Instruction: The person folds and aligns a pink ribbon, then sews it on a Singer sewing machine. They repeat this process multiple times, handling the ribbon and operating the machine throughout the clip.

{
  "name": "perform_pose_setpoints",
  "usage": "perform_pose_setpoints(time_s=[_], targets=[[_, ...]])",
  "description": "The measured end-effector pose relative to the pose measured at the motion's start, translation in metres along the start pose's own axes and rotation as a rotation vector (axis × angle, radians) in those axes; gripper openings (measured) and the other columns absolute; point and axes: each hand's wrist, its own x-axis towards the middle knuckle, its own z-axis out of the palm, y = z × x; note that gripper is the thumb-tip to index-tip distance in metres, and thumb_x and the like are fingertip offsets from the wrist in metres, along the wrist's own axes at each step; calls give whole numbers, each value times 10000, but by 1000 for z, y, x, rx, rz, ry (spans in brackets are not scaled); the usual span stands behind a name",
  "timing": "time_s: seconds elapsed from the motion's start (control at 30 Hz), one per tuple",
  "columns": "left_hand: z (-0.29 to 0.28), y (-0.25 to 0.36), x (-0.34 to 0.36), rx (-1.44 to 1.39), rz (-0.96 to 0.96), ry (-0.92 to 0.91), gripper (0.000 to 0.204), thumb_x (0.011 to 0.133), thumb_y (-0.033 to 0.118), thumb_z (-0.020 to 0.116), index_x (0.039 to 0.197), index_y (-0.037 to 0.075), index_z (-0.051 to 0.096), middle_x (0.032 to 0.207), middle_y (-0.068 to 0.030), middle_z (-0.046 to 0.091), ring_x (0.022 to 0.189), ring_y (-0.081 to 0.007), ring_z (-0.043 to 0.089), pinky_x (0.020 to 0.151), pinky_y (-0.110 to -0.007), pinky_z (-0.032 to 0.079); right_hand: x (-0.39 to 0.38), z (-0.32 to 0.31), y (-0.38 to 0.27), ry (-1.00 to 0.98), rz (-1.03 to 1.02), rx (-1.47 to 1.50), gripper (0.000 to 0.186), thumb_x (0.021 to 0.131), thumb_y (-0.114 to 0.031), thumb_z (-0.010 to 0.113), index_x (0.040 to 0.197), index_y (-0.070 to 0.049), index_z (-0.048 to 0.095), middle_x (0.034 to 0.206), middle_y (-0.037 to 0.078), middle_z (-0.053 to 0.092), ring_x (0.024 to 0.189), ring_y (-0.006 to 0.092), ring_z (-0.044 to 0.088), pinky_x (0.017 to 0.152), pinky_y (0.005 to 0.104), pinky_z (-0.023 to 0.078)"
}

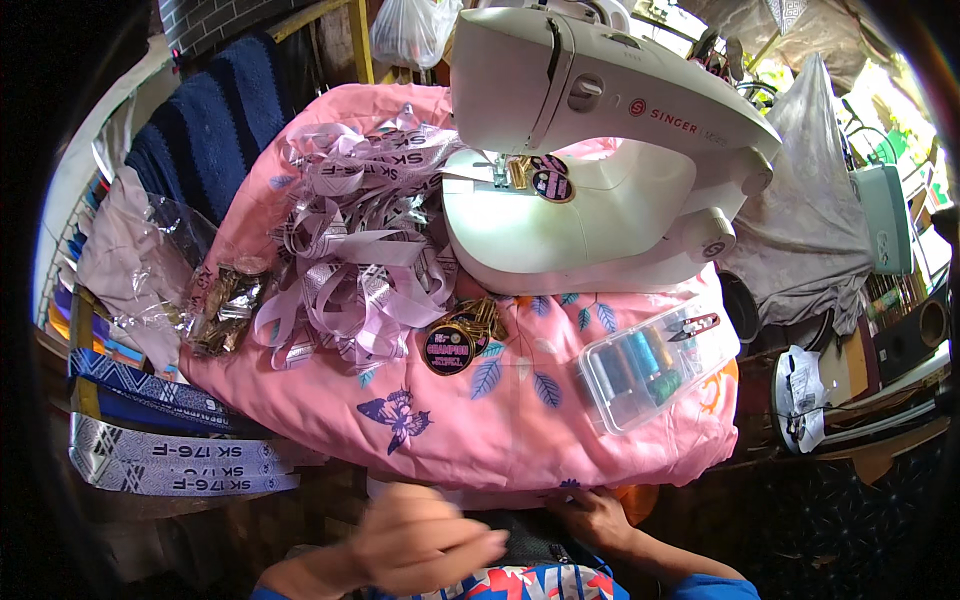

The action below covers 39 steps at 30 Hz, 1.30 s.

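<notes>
My left hand point(418, 540) is raised over my lap below the table's front edge, smeared by motion, so its grip is unclear. To its right, my right hand point(597, 520) sits at the edge of the pink cloth point(480, 440), its fingertips drawn together on something too small or hidden to name. A pale strip point(475, 497) shows along that edge between my hands. Beyond them lie a heap of lilac printed ribbons point(365, 260) and a round black-and-pink medal point(450, 347) beside gold metal clips point(483, 318). A white sewing machine point(570, 240) has another round medal point(552, 185) on its bed.
A clear plastic box point(615, 400) of thread spools stands at the right, with red-handled thread snips point(697, 326) on its lid. A plastic bag of metal clips point(230, 310) lies at the left. Printed ribbons point(180, 460) hang off the lower left side.
</notes>
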Motion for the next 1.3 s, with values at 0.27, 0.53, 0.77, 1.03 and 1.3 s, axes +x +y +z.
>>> perform_pose_setpoints(time_s=[0.27, 0.53, 0.77, 1.03, 1.3], targets=[[59, 5, -21, -455, -556, -491, 370, 846, 174, 656, 1150, -26, 592, 1091, -191, 632, 1003, -336, 611, 859, -395, 495, 46, -115, -64, -119, 417, 702, 101, 942, -32, 494, 1030, 1, 531, 838, 76, 584, 768, 150, 564, 705, 278, 458], [-16, -20, 59, -1396, -982, -773, 275, 984, 237, 522, 1062, -14, 600, 882, -50, 674, 806, -81, 626, 735, -222, 486, 90, -171, -48, -137, 133, 571, 275, 896, -81, 611, 1125, -22, 470, 954, 140, 600, 865, 287, 623, 751, 347, 481], [-54, 14, 135, -1457, -901, -312, 315, 966, 216, 525, 1113, -60, 563, 905, -177, 664, 836, -243, 676, 764, -383, 559, 117, -129, -69, 554, 48, 1008, 182, 821, 83, 590, 977, -6, 562, 942, 162, 606, 851, 281, 618, 764, 316, 488], [-47, 25, 157, -1389, -909, 36, 326, 989, 258, 474, 1098, -35, 564, 859, -119, 628, 817, -248, 671, 693, -383, 594, 156, -113, -95, 394, -196, 1239, 379, 847, -215, 655, 1105, 51, 580, 1154, 196, 551, 1023, 321, 557, 883, 384, 441], [-75, -4, 144, -1670, -888, 323, 476, 1027, 406, 304, 1122, 1, 535, 757, -46, 480, 621, -167, 442, 538, -319, 453, 170, -104, -98, -24, -431, 1014, 199, 880, -153, 648, 928, 13, 549, 860, 126, 483, 813, 271, 511, 728, 381, 391]])
